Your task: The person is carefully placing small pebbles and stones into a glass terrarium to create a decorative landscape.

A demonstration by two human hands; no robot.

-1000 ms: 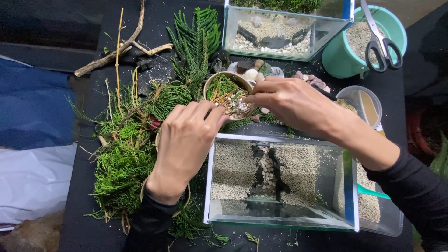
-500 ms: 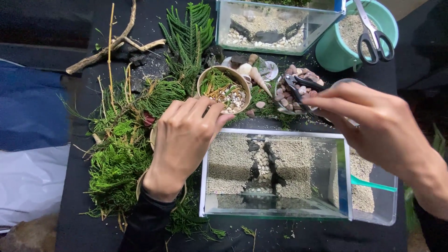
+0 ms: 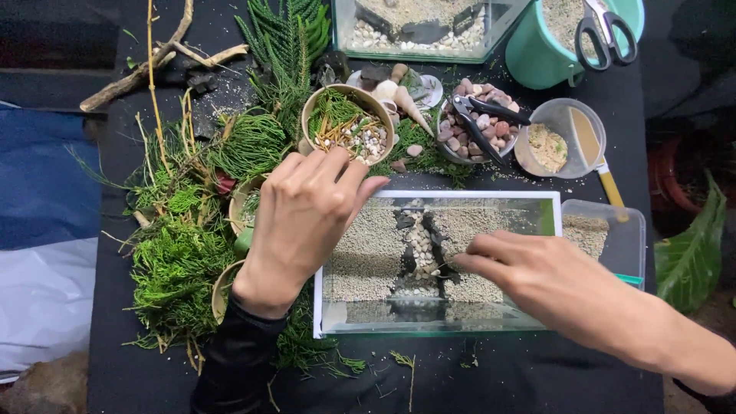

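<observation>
- Glass-walled rectangular tank lies long axis left to right, its pebble strip running front to back.
- Right hand reaches in, fingers pinched; contents unclear.
- Left hand rests spread, holding nothing, at the tank's left corner.

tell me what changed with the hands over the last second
The right hand left the small bowl of pebbles and greenery, swung out to the right near the dish of pink stones, then came down into the glass tank, fingertips by the dark stones and pebble strip. The left hand stayed by the bowl's near rim. Whether the right hand carries anything cannot be told.
</observation>
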